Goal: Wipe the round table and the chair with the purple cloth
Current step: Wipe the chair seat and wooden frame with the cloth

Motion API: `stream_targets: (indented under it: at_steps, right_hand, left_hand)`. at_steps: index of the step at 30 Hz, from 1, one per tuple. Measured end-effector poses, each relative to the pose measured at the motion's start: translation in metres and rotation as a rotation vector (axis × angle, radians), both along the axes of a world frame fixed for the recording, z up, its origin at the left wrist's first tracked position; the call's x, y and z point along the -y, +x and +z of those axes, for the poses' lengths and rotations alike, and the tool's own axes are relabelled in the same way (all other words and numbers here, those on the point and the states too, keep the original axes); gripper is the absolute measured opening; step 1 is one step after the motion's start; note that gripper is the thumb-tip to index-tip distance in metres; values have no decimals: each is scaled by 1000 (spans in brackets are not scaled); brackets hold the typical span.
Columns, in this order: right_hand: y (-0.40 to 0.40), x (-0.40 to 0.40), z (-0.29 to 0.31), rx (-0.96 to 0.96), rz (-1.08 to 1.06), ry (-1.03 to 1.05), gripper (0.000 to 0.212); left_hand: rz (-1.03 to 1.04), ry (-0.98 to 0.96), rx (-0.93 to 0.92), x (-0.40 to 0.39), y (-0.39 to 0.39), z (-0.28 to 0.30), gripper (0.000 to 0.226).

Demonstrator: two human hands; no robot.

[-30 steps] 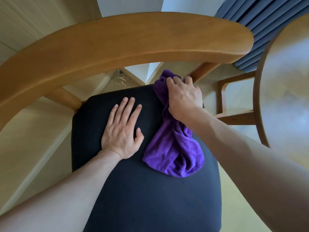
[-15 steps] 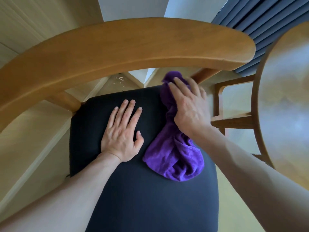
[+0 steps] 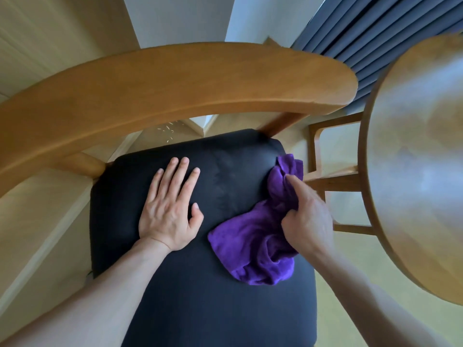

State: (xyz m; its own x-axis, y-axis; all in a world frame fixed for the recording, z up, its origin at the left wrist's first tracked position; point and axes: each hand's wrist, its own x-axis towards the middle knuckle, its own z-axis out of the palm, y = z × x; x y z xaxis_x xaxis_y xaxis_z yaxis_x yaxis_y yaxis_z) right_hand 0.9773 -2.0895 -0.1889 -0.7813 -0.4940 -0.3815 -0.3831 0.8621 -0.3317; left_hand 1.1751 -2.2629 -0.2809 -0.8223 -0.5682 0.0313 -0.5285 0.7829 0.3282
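- Nearest the camera: two bare forearms reaching forward and down over the chair [image 3: 175, 78], onto its dark padded seat [image 3: 200, 309].
- Left hand [image 3: 170, 209] flat, palm down on the seat, fingers straight and slightly spread, holding nothing.
- Right hand [image 3: 307, 216] at the seat's right side, fingers curled round a bunched part of the purple cloth [image 3: 253, 246], index finger stretched forward along the fabric.
- Purple cloth crumpled on the right half of the seat, one lobe trailing back toward the camera, its far end bunched at the seat's right edge.
- Just right of the seat: round table [image 3: 421, 156] with a pale, shiny wooden top, its wooden frame [image 3: 333, 181] showing beneath.
- Beyond the hands: curved wooden backrest arching across the view above the seat.
- Farthest back: light floor [image 3: 30, 196], pale wall [image 3: 175, 18], grey pleated curtain [image 3: 363, 28] at upper right.
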Motion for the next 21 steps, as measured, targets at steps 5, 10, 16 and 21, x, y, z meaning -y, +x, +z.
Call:
stream_targets:
  at_steps: [5, 10, 16, 21]
  right_hand:
    - [-11, 67, -24, 37, -147, -200, 84]
    - [51, 44, -34, -69, -3, -1, 91]
    - [57, -19, -16, 50, 231, -57, 89]
    - [3, 38, -28, 53, -379, -215, 81]
  left_hand:
    - [-3, -12, 21, 0, 1, -2, 78]
    - [0, -15, 19, -1, 2, -2, 78]
    - [7, 2, 5, -2, 0, 1, 76]
    - [-5, -17, 1, 0, 1, -4, 78]
